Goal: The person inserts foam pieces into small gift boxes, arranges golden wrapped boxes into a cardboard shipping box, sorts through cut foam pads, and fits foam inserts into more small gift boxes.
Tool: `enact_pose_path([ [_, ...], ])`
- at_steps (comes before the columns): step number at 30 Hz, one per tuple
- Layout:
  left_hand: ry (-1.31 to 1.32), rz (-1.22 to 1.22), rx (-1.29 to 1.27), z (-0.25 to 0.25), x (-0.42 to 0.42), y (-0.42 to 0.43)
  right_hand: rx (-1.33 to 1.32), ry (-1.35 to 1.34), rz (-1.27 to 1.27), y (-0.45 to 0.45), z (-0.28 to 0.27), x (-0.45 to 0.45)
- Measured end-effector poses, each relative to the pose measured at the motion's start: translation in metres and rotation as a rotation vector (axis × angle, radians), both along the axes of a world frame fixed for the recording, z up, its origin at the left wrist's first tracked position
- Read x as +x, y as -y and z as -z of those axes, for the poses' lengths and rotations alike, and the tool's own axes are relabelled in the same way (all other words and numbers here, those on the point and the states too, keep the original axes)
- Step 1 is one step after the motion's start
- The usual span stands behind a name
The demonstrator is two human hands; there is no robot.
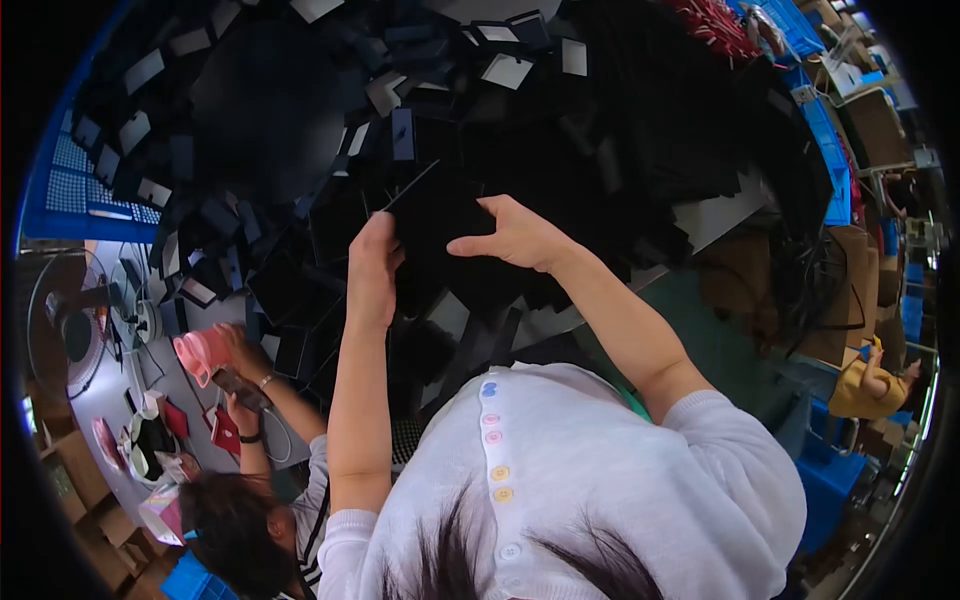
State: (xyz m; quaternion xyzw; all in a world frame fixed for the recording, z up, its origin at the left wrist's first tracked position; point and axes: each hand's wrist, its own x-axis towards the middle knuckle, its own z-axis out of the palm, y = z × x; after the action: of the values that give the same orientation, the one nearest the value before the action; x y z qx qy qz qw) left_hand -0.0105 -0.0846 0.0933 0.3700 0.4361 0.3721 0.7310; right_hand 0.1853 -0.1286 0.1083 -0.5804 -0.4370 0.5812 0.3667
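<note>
My left hand [375, 262] is closed on the near left edge of a black box-like piece [432, 210], whose straight thin edge catches the light. On the opposite side, my right hand [525, 235] has its thumb and fingers spread apart beside the piece. Whether its fingertips touch the piece cannot be made out against the dark. All around lies a heap of small dark boxes [403, 135], some showing pale inner faces, such as a white-faced one [507, 70]. Black on black hides the outline of what I hold.
At lower left, a co-worker [235, 510] holds a phone [240, 388] close to a pink object [202, 353]. A fan [75, 325] stands on the white side table [185, 385]. Blue crates [825, 150] edge the right side. Another person [868, 388] in yellow is farther right.
</note>
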Motion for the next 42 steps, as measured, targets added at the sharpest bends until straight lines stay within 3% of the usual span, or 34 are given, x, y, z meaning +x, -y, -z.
enact_pose_path([
  [2,-0.178,0.024,0.196,0.003,0.016,-0.008,-0.054,-0.021,-0.157,-0.005,0.016,0.011],
  [7,0.050,-0.114,0.081,0.030,0.069,-0.031,-0.089,-0.043,0.020,-0.014,0.006,0.039],
  [11,-0.053,-0.066,0.078,0.049,0.095,-0.040,-0.123,0.171,0.104,-0.016,-0.002,0.057],
  [13,-0.085,-0.057,0.087,0.041,0.101,-0.047,-0.100,0.178,0.126,-0.018,0.044,0.079],
  [14,-0.220,-0.019,0.202,0.035,0.103,-0.052,-0.079,0.191,0.160,-0.019,0.062,0.087],
  [15,-0.355,0.020,0.314,0.031,0.104,-0.056,-0.112,0.156,0.158,-0.023,0.045,0.087],
  [18,-0.329,0.040,0.314,0.028,0.107,-0.069,-0.174,-0.072,0.041,-0.038,0.023,0.093],
  [22,-0.271,-0.027,0.204,0.037,0.113,-0.082,-0.137,0.144,0.046,-0.053,0.019,0.095],
  [24,-0.252,-0.026,0.185,0.042,0.117,-0.084,-0.122,0.101,0.047,-0.054,0.021,0.098],
  [26,-0.164,-0.129,0.312,0.039,0.122,-0.090,-0.059,0.332,0.048,-0.053,0.008,0.096],
  [27,-0.344,0.009,0.408,0.033,0.116,-0.098,-0.068,0.333,0.053,-0.054,0.013,0.100],
  [28,-0.342,0.015,0.400,0.027,0.118,-0.102,-0.115,0.208,-0.044,-0.057,0.020,0.105],
  [30,-0.698,0.476,0.748,0.015,0.123,-0.108,-0.167,0.081,-0.144,-0.056,0.024,0.107],
  [31,-0.625,0.541,0.581,0.011,0.126,-0.112,-0.159,0.108,-0.118,-0.057,0.021,0.105],
  [34,-0.474,0.488,0.479,0.015,0.129,-0.118,-0.071,0.227,-0.023,-0.057,0.047,0.118],
  [42,-0.402,0.358,0.361,0.030,0.127,-0.108,-0.166,0.087,-0.040,-0.054,0.038,0.114],
])
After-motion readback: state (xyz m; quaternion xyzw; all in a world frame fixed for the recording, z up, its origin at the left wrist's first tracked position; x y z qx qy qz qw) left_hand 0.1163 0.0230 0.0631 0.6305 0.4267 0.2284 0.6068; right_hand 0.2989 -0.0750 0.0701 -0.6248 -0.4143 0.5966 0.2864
